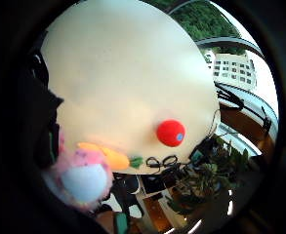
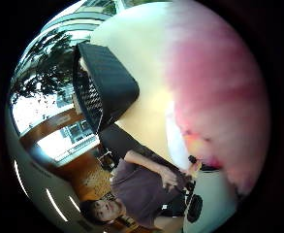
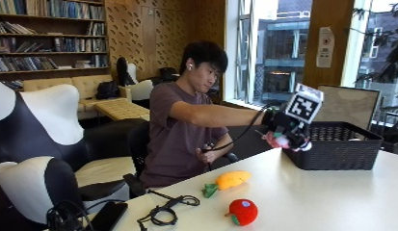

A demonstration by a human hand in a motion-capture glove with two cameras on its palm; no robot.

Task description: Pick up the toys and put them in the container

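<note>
Grip (image 3: 283,131) holds pink plush toy (image 3: 278,140) beside black basket (image 3: 333,151).

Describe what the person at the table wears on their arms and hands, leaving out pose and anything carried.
The right hand wears a black glove with black straps around the wrist. The other hand is bare, with no glove or strap on it. Both arms are bare below the short sleeves of a dark purplish T-shirt, which end above the elbows. No watch or bracelet can be made out on either wrist.
</note>
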